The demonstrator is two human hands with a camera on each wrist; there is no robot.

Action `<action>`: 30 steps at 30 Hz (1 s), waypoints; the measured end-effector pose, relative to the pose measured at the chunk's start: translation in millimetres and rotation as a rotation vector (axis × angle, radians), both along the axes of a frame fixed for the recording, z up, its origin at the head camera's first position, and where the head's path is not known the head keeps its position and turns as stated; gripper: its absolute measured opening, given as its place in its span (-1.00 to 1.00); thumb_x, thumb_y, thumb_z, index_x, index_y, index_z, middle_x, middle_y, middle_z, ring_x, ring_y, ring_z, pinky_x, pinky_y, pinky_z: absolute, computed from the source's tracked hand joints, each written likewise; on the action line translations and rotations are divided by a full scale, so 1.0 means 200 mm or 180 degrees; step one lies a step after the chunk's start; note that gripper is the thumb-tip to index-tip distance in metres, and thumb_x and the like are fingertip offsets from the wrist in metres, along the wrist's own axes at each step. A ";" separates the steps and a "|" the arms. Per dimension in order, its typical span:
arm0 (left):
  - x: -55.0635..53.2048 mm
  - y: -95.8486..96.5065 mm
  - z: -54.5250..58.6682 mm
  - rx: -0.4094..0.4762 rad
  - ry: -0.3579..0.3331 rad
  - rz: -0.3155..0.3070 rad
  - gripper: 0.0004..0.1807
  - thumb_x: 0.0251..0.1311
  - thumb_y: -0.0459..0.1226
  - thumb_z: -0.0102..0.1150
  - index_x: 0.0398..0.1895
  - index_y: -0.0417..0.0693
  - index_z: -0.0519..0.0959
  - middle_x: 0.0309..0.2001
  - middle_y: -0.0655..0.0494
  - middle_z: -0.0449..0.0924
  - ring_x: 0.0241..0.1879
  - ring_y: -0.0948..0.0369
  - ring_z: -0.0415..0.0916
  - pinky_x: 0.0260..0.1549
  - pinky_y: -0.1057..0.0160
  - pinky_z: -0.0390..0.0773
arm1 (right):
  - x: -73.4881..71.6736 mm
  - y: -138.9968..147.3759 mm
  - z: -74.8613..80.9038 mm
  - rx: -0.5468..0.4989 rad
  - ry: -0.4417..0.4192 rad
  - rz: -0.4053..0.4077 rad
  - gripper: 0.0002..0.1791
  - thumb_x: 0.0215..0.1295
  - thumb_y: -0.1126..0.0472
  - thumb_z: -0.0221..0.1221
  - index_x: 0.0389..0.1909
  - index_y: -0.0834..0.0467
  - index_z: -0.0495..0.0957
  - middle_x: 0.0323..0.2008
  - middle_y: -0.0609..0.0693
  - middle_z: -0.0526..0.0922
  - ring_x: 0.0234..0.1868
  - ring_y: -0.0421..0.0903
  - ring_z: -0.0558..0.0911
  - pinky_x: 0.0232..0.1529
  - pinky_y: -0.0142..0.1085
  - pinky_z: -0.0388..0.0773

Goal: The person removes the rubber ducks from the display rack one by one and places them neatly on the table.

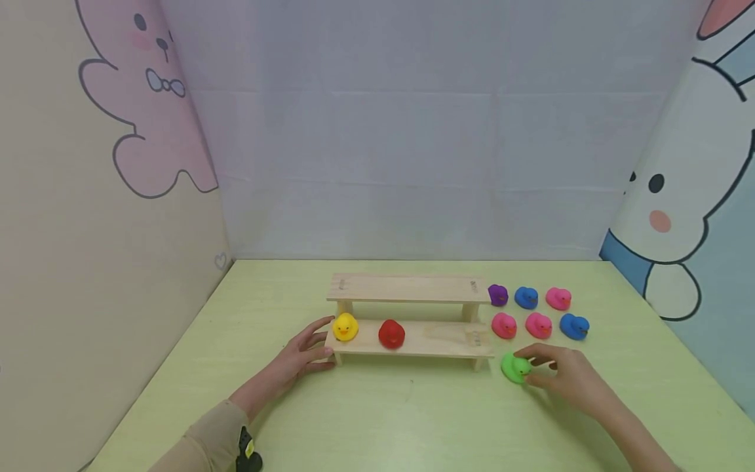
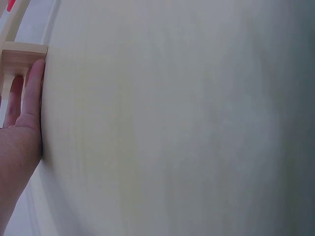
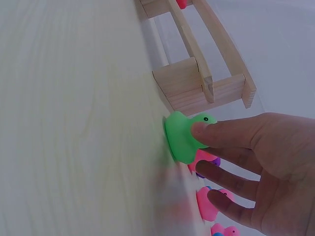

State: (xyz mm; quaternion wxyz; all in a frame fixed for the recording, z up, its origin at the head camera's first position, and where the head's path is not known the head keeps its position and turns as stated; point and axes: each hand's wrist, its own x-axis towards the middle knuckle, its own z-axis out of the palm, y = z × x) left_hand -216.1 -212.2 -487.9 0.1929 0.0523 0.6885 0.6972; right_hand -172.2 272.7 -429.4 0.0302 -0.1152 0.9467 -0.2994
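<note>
A two-tier wooden shelf (image 1: 436, 337) stands on the table. On its lower board sit a yellow rubber duck (image 1: 345, 327) at the left end and a red rubber duck (image 1: 392, 334) to the right of it. My left hand (image 1: 301, 354) rests against the shelf's left end, fingers fairly straight in the left wrist view. Off the shelf's right front corner, my right hand (image 1: 563, 377) pinches a green rubber duck (image 3: 182, 137) by the head, between thumb and index finger. The duck's base is at the tabletop, and the other fingers spread away from it.
Right of the shelf, several rubber ducks stand in two rows: a purple duck (image 1: 498, 295), blue duck (image 1: 526, 297) and pink duck (image 1: 558, 299) behind; two pink ducks (image 1: 539, 325) and a blue duck (image 1: 574, 326) in front. A curtain (image 1: 377, 131) hangs behind the table.
</note>
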 end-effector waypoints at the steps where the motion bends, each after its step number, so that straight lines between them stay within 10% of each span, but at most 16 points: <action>1: 0.00 0.00 0.00 -0.0005 0.0008 -0.0002 -0.27 0.12 -0.20 0.19 0.34 0.30 0.09 0.24 -0.10 0.21 0.06 0.01 0.43 -0.06 0.07 0.51 | 0.00 0.00 0.00 -0.0005 -0.0011 0.0001 -0.65 -0.05 0.15 0.35 -0.16 -0.04 0.59 -0.20 -0.12 0.63 -0.21 -0.08 0.58 -0.22 -0.13 0.54; 30: -0.02 0.00 -0.02 -0.0005 0.0034 -0.0008 -0.28 0.14 -0.20 0.17 0.34 0.29 0.09 0.24 -0.11 0.20 0.05 0.00 0.43 -0.07 0.07 0.52 | -0.01 0.04 -0.05 -0.0297 0.0059 0.0051 -0.62 -0.06 0.08 0.36 -0.14 -0.04 0.59 -0.19 -0.11 0.62 -0.23 -0.11 0.57 -0.32 -0.43 0.55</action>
